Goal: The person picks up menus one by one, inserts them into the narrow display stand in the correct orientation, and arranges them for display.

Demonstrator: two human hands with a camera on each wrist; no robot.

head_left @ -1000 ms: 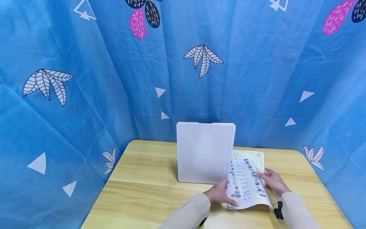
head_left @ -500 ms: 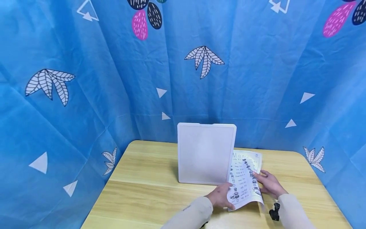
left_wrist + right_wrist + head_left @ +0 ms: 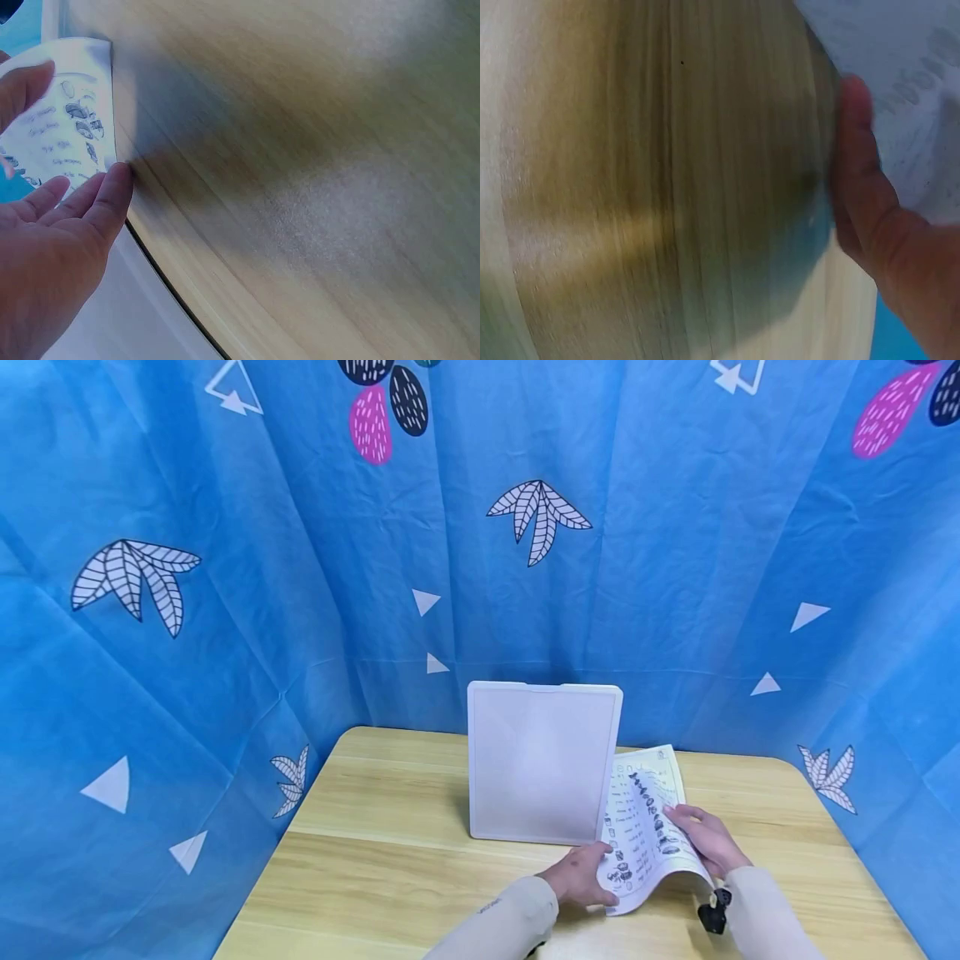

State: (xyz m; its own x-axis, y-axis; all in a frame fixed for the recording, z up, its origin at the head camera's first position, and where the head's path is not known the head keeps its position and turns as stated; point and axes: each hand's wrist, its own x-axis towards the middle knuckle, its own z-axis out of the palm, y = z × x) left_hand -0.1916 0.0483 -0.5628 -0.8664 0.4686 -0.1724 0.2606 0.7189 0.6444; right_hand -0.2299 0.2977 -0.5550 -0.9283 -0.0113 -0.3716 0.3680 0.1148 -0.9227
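A white paper menu (image 3: 637,827), printed with text and small drawings, lies at the right of the table, its lower part bowed upward. My left hand (image 3: 581,875) touches its left edge and near corner, thumb and fingers spread apart. The left wrist view shows that thumb over the printed sheet and the left hand's fingers (image 3: 109,199) along its edge. At the right edge, my right hand (image 3: 708,841) pinches the paper; in the right wrist view one digit of the right hand (image 3: 900,232) lies along the sheet's edge. Some of the right fingers are hidden.
A white rectangular board (image 3: 542,764) stands upright just left of the menu, partly covering its left side. The wooden table (image 3: 375,843) has a rounded back edge. A patterned blue curtain (image 3: 637,568) hangs behind and at both sides.
The menu's top right corner has shifted left and tilted, and its lower part bows up more. My right hand has moved slightly left; my left hand stays near the left edge.
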